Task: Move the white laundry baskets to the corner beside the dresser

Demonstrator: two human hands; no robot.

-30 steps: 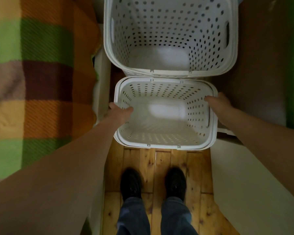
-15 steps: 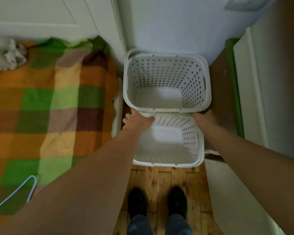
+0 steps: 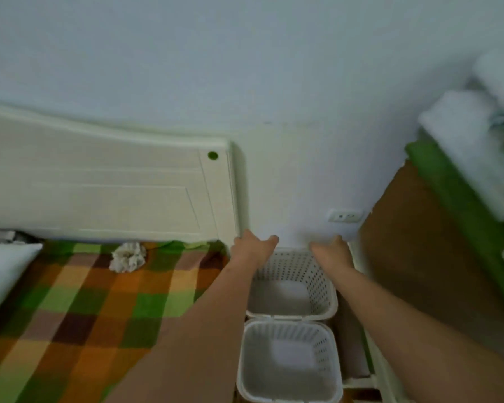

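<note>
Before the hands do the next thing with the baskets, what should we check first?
1. Both baskets empty: far basket ok, near basket ok.
2. Baskets standing upright, one right behind the other: ok.
3. Left hand gripping the far basket's rim: cannot tell, fingers look spread.
4. Right hand gripping the rim: cannot tell, blurred.
5. Far basket back near the wall: ok.
6. Baskets between the bed blanket and the dresser: ok.

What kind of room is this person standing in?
Most likely a bedroom: a bed with a checked blanket and white headboard sits on the left, and two white laundry baskets stand by the wall.
</note>
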